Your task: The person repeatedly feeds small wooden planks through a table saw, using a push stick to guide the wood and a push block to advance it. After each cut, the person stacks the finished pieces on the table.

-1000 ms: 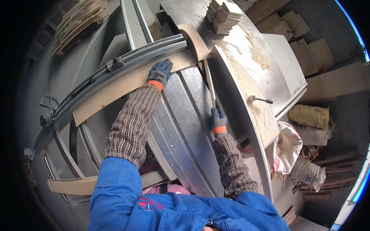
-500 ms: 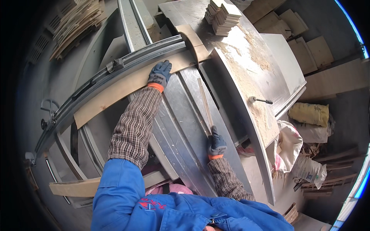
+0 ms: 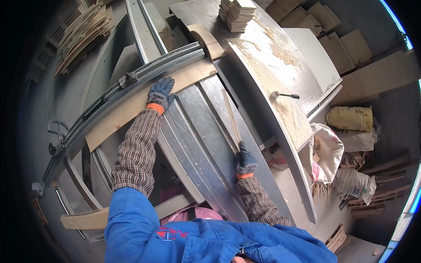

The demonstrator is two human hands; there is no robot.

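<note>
My left hand [image 3: 160,93], in a grey-blue glove with an orange cuff, lies with its fingers stretched out on a long strip of plywood [image 3: 118,115]. The strip lies along the metal fence [image 3: 175,60] of a sliding table saw, its far right end near the wooden-topped blade guard [image 3: 205,36]. Lower right, my gloved right hand [image 3: 246,163] is closed round the near end of a thin wooden stick [image 3: 231,116]. The stick points away from me over the grooved metal table [image 3: 197,118]. The saw blade itself is not visible.
Sawdust and a small handled tool [image 3: 285,95] lie on the right side table. A stack of small boards [image 3: 237,15] stands at the back. Sacks [image 3: 326,153] and offcuts sit on the floor at right; thin wood sheets [image 3: 85,33] are piled far left.
My left hand has slid a little to the left along the plywood. The right hand still holds the stick in about the same place. The whole view has shifted slightly.
</note>
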